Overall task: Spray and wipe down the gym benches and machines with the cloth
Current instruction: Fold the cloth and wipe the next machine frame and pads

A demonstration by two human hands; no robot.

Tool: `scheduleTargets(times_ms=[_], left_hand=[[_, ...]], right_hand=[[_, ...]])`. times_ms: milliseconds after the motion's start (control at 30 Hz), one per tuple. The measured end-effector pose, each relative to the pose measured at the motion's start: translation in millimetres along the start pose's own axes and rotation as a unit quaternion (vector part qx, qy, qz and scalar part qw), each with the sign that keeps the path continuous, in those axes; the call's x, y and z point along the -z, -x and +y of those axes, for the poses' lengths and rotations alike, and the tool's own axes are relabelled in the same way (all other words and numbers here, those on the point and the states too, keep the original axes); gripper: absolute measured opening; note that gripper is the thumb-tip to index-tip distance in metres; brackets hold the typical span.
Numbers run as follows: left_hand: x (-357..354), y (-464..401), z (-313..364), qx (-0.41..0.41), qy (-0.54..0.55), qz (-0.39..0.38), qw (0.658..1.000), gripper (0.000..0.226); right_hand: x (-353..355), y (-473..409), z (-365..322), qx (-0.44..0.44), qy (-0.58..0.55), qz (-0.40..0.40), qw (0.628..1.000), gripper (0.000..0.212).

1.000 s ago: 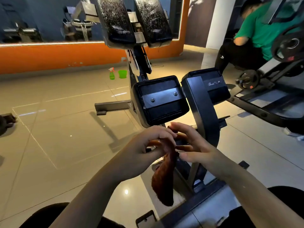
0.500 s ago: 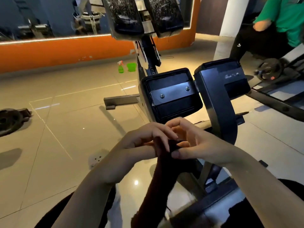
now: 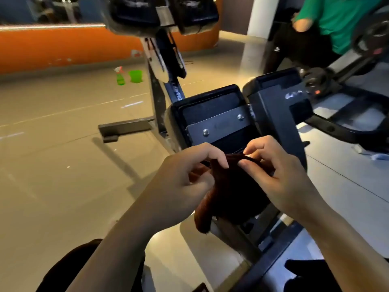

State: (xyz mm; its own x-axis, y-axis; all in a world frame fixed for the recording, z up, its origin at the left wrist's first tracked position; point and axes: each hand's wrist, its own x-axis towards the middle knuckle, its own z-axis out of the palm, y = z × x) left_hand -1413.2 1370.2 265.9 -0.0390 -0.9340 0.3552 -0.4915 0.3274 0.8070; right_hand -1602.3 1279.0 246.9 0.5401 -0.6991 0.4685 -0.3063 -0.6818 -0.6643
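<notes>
Left hand [image 3: 185,178]: pinches the cloth's [image 3: 229,186] edge, readying it for wiping.
Spray bottle [image 3: 120,76]: stands far off on the floor (unused for now).
Right hand [image 3: 280,173]: pinches the cloth's opposite edge, below the pad [image 3: 212,119].

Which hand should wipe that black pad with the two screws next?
Probably the right hand. It pinches the cloth at its top edge, just below the black pad. The left hand grips the cloth lower and farther away.
</notes>
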Motion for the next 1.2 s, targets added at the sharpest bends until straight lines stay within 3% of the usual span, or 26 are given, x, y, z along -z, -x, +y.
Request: scheduleTargets(times_ms=[200, 367, 467, 633, 733, 933, 1067, 1200], left_hand=[[9, -26, 3, -0.030, 0.122, -0.062, 0.990, 0.032], [24, -42, -12, -0.054, 0.193, -0.123, 0.972, 0.024], [33, -55, -30, -0.065, 0.229, -0.168, 0.957, 0.015], [48, -72, -55, -0.046, 0.310, -0.262, 0.913, 0.021], [52, -80, -67, -0.053, 0.287, -0.284, 0.913, 0.018], [54, -89, -77, -0.117, 0.115, -0.301, 0.939, 0.027], [62, -94, -79, -0.145, 0.105, -0.316, 0.932, 0.028], [73, -94, -82, -0.176, 0.085, -0.344, 0.918, 0.026]], right_hand=[[13, 25, -25, -0.079, -0.073, 0.030, 0.994, 0.010], [3, 39, -39, -0.173, -0.169, -0.018, 0.970, 0.035], [-11, 36, -43, -0.191, -0.142, 0.044, 0.970, 0.033], [-34, 24, -49, -0.187, -0.124, 0.188, 0.956, 0.023], [-50, 19, -52, -0.186, -0.120, 0.256, 0.941, 0.028], [-85, 17, -64, -0.217, -0.062, 0.361, 0.905, 0.028], [-112, 27, -84, -0.258, -0.096, 0.444, 0.853, 0.039], [-149, 37, -99, -0.323, -0.078, 0.447, 0.830, 0.022]])
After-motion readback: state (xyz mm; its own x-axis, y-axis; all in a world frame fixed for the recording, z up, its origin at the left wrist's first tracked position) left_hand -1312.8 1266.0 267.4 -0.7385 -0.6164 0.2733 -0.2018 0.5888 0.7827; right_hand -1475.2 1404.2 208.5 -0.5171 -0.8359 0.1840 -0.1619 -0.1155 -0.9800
